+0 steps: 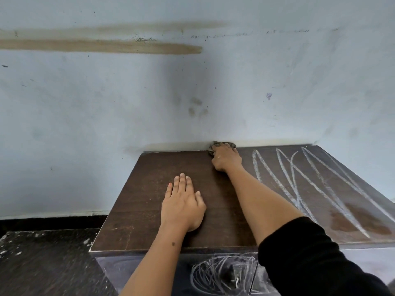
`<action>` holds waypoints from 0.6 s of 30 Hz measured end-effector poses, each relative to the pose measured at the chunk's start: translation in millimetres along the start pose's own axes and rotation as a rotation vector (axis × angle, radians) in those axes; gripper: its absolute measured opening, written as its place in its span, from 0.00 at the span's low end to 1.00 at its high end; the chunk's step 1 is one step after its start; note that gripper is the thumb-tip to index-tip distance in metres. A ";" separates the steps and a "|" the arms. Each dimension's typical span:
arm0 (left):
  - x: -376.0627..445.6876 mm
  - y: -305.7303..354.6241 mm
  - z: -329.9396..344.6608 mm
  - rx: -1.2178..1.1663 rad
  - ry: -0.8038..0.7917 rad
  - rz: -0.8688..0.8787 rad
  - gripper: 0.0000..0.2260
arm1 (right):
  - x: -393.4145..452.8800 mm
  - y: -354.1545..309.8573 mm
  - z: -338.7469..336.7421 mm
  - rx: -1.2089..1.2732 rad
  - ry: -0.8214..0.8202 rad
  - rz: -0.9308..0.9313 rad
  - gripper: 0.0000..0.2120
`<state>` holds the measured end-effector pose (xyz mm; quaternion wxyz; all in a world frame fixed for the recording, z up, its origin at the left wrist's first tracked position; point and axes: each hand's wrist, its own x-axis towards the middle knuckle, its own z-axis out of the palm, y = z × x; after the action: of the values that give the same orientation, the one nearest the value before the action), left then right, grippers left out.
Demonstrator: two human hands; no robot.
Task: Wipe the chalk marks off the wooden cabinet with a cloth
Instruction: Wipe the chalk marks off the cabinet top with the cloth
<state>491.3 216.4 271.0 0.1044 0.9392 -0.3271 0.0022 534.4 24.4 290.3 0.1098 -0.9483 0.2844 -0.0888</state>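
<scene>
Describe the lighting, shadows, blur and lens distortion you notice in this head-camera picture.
Head view: soft, even light with no glare; a faint shadow on the wall above the cabinet; wide-angle bending curves the cabinet's edges; the chalk marks and left hand look sharp, while the cloth under the right hand is small and hard to make out; the floor is slightly smeared.

You get soft, even daylight and sharp focus; a faint shadow falls on the wall (pixel 171 86), and wide-angle bending curves the edges.
</scene>
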 end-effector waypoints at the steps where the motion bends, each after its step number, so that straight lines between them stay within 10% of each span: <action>1: 0.1 0.8 0.1 0.003 0.006 -0.001 0.26 | 0.9 -0.4 1.3 -0.011 0.009 0.029 0.24; 11: 0.8 -0.3 0.8 -0.004 0.019 0.007 0.26 | -2.8 -57.6 14.5 -0.001 -0.061 -0.225 0.24; 18: 0.7 -0.7 1.7 0.005 0.017 -0.004 0.26 | -2.2 14.0 -8.7 0.011 -0.032 -0.001 0.25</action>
<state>492.1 216.2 269.3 0.1049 0.9400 -0.3244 0.0105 523.3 12.9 294.9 0.1192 -0.9490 0.2819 -0.0753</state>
